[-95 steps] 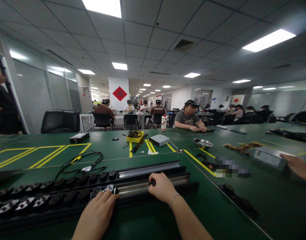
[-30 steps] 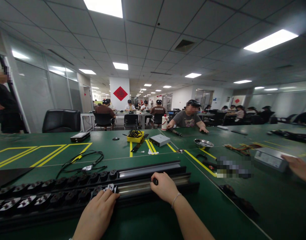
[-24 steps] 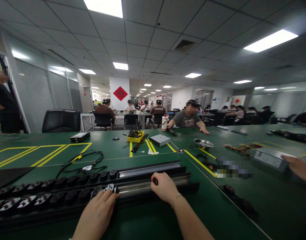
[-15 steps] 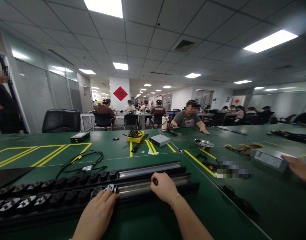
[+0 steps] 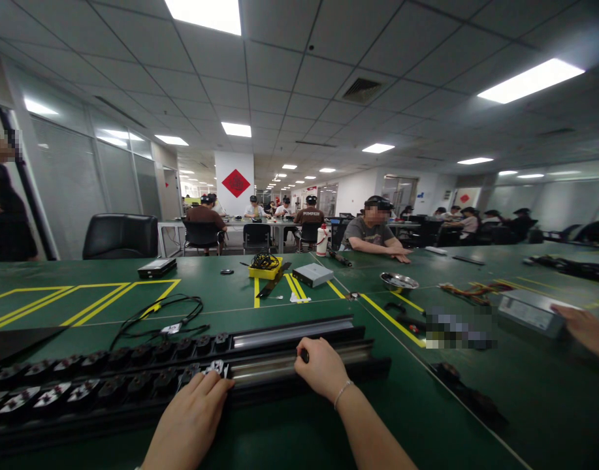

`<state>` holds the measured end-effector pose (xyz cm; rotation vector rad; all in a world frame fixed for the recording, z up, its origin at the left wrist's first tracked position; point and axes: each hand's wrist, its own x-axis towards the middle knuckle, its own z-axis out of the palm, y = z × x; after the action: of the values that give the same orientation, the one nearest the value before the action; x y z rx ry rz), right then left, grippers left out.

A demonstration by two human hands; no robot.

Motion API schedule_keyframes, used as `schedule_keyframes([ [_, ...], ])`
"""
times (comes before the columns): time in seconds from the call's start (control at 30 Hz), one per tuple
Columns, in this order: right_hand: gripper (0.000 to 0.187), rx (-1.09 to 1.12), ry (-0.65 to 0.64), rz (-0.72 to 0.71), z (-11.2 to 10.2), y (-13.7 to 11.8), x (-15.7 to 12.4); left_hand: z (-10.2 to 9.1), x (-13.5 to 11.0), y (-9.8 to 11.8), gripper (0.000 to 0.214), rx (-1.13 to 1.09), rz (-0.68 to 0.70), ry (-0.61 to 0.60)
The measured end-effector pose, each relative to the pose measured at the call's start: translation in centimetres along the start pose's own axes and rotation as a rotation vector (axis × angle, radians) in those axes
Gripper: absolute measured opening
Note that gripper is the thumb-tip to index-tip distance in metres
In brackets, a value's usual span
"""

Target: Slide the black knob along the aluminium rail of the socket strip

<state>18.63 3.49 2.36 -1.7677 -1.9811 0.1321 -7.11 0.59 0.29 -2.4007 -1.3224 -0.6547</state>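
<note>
Two long black rails with metallic inner channels lie side by side, the near rail (image 5: 274,372) under my hands and the far rail (image 5: 294,331) behind it. Rows of black plug-like modules (image 5: 110,390) with metal parts sit in their left halves. My left hand (image 5: 191,414) bends over the near rail at the row's right end, its fingers closed on the last plug-like module (image 5: 217,367), mostly hidden. Above the rail's bare right stretch, my right hand (image 5: 323,365) is closed round a small dark rounded object (image 5: 305,356); most of it is covered by the fingers.
A black cable (image 5: 157,312) lies behind the rails. Farther back are a yellow box (image 5: 264,269) of cables, a grey metal box (image 5: 313,275) and a steel bowl (image 5: 400,281). At right, another person's hand (image 5: 583,328) touches a silver box (image 5: 529,312). A co-worker (image 5: 370,234) sits opposite.
My hands and the rails have stayed in place. The co-worker opposite has drawn one arm in, so their forearms now come together on the table.
</note>
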Motion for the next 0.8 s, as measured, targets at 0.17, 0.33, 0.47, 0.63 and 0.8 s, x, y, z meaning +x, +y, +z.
schedule_keyframes([
  [0.17, 0.013, 0.000, 0.000, 0.001, -0.07, -0.05, -0.04, 0.24, -0.09, -0.16, 0.023, -0.004, -0.001, -0.003],
  [0.33, 0.013, -0.005, -0.007, 0.014, -0.17, -0.15, -0.06, 0.18, -0.10, -0.08, 0.024, -0.015, -0.014, -0.017],
  [0.47, 0.011, -0.003, 0.007, 0.017, 0.02, 0.06, -0.03, 0.06, -0.05, -0.04, 0.024, -0.018, -0.017, -0.018],
  [0.63, 0.010, -0.007, 0.024, 0.001, 0.33, 0.30, 0.03, 0.12, 0.00, -0.13, 0.023, -0.019, 0.002, 0.007],
  [0.8, 0.011, -0.006, 0.014, 0.008, 0.29, 0.21, 0.07, 0.00, 0.07, -0.06, 0.023, -0.021, -0.004, 0.011],
])
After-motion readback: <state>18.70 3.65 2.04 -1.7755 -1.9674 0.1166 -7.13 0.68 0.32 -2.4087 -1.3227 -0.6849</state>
